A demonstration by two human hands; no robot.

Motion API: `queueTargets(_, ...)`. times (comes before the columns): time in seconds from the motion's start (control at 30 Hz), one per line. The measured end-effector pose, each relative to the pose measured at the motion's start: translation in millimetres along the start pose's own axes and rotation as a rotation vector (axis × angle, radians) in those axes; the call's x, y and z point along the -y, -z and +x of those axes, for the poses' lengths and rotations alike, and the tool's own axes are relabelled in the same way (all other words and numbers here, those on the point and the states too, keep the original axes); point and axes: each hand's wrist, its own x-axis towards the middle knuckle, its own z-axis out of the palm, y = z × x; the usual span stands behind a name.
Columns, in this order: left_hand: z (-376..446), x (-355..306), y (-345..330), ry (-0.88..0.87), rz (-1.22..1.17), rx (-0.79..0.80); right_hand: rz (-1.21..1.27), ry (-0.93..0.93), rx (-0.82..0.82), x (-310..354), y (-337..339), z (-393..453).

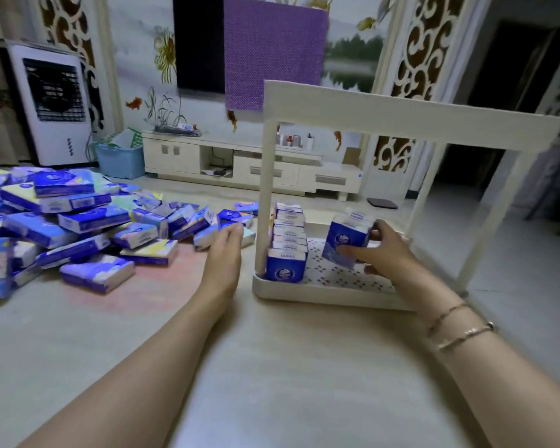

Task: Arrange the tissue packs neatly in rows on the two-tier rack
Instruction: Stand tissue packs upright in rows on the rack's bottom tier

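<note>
1. The two-tier rack [307, 294] stands on the pale floor [272, 367], cream-white, with round posts, a flat top shelf and a lower tray dotted with small cut-out patterns.
2. On that lower tray, hard against the left post, one row of tissue packs [288, 244] stands upright, blue wrappers with white tops and a round white logo facing us. I count roughly seven in the row; the far ones blur together.
3. Right hand [382, 250] is inside the lower tier, fingers and thumb wrapped round a small bundle of packs [348, 240], tilted slightly, just right of the row and apart from it. It looks like two or three packs; I cannot tell exactly.
4. Left hand [223, 253] lies flat and relaxed on the floor, fingertips reaching a loose pack [204, 239] at the pile's near edge, holding nothing.
5. The loose pile [78, 218] sprawls across the floor to the left, well over twenty packs, blue with pastel faces, lying flat and overlapping.
6. Two thin bracelets [459, 328] sit on the right wrist.
</note>
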Motion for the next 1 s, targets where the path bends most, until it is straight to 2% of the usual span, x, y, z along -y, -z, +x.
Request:
queueTargets(0.17, 35.3, 20.3, -10.5, 0.127, -0.008, 0.141, -0.102, -0.062, 0.145, 2.3, -30.5, 58.1)
queueTargets(0.23, 49.7, 29.5, -16.0, 0.178, -0.091, 0.222, -0.141, -0.063, 0.182, 0.2, -39.0, 72.5)
queueTargets(0.33, 61.6, 29.5, -23.4, 0.100, -0.117, 0.328, -0.160, -0.061, 0.192, -2.1, -52.8, 86.4)
queueTargets(0.5, 47.2, 17.9, -27.9, 0.008, -0.049, 0.327, -0.210, -0.139, 0.094, -10.5, -66.6, 91.0)
queueTargets(0.63, 34.5, 8.8, -25.7, -0.024, 0.030, 0.376, -0.287, -0.063, 0.198, -7.9, -67.2, 81.0)
queueTargets(0.7, 32.0, 2.5, -27.2, -0.022, 0.046, 0.367, -0.248, -0.011, 0.243, -4.5, -65.5, 74.6)
queueTargets(0.8, 30.3, -0.5, -27.2, -0.048, 0.092, 0.370, -0.262, 0.014, 0.245, -7.7, -68.2, 73.6)
queueTargets(0.9, 37.5, 7.0, -19.8, 0.101, -0.070, 0.404, -0.384, -0.041, 0.225, -13.7, -70.5, 75.0)
queueTargets(1.0, 44.8, 18.8, -7.5, 0.233, -0.249, 0.247, -0.521, -0.100, 0.204, -1.3, -54.4, 60.5)
